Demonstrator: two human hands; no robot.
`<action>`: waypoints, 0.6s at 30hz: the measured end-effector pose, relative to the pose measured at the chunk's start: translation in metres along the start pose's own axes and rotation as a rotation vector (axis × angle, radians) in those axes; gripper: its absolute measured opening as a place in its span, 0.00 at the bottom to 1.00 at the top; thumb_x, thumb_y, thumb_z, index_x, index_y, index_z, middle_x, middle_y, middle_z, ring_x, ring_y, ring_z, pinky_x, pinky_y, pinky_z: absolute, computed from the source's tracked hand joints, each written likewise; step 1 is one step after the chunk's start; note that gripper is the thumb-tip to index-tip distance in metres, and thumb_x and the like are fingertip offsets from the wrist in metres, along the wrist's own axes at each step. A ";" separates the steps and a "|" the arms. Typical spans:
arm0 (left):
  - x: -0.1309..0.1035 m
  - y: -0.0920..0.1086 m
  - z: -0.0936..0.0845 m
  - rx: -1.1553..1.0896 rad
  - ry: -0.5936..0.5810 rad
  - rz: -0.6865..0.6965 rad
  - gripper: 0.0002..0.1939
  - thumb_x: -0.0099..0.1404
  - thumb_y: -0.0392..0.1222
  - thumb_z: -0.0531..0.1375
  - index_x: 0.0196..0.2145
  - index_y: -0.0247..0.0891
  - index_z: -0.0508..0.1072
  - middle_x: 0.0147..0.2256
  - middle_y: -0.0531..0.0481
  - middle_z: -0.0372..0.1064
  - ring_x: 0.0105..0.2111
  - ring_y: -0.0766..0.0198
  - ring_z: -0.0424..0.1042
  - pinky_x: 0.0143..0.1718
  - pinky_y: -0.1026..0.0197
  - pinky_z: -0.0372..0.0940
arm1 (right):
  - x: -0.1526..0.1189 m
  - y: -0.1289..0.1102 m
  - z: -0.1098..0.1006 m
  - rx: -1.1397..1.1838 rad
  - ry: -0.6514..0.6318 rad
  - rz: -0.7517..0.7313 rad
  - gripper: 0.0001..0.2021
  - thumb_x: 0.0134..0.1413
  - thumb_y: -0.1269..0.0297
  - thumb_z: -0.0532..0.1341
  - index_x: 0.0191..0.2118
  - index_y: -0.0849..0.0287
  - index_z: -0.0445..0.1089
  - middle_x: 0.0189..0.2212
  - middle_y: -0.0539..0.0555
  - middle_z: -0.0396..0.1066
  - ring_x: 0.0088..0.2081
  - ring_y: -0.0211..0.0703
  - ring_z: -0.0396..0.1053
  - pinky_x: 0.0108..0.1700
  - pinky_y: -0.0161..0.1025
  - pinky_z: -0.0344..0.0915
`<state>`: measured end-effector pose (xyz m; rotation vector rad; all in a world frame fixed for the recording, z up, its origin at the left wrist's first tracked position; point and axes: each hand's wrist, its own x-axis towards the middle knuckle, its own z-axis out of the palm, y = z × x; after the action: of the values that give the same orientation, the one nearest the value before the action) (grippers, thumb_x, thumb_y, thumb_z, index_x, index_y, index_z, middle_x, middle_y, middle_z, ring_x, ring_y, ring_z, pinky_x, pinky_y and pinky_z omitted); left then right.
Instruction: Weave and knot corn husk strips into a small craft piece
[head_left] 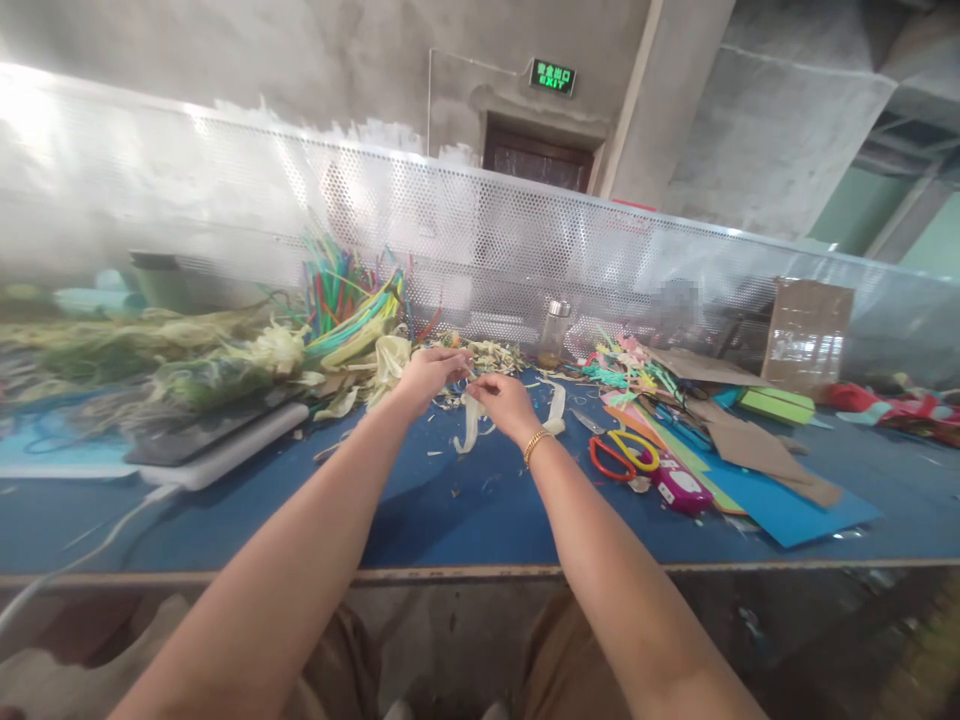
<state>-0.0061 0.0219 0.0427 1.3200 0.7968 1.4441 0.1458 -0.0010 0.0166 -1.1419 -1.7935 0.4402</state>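
Observation:
Above the middle of the blue table (480,520), my two hands are close together with fingertips nearly meeting. My right hand (506,402), with a gold bracelet at the wrist, is closed in a pinch; a pale husk-like strip (471,425) hangs below its fingers. My left hand (435,376) is closed too, fingers pressed together around something too small to make out. Another pale strip (556,405) lies right of my right hand. Scissors (624,455) with red and yellow handles rest further right. Behind the hands lies a heap of pale scraps (499,357).
Colourful pipe cleaners (337,290) and husk-like bundles (217,370) are piled left, near a white device (225,455) with a cable. A glass bottle (555,332) stands behind. At right are a purple object (681,487), coloured paper (787,500) and cardboard (806,335). A perforated metal screen (480,230) backs the table.

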 end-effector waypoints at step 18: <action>0.002 -0.011 -0.001 0.075 0.046 -0.038 0.08 0.48 0.40 0.66 0.25 0.35 0.73 0.24 0.50 0.70 0.25 0.68 0.69 0.30 0.64 0.64 | 0.000 0.003 0.014 0.379 0.090 0.113 0.12 0.45 0.55 0.62 0.28 0.59 0.72 0.25 0.49 0.72 0.27 0.37 0.65 0.31 0.33 0.60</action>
<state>-0.0040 0.0274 0.0330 1.3247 0.9090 1.4312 0.1353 0.0028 0.0078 -0.9796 -1.4925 0.7488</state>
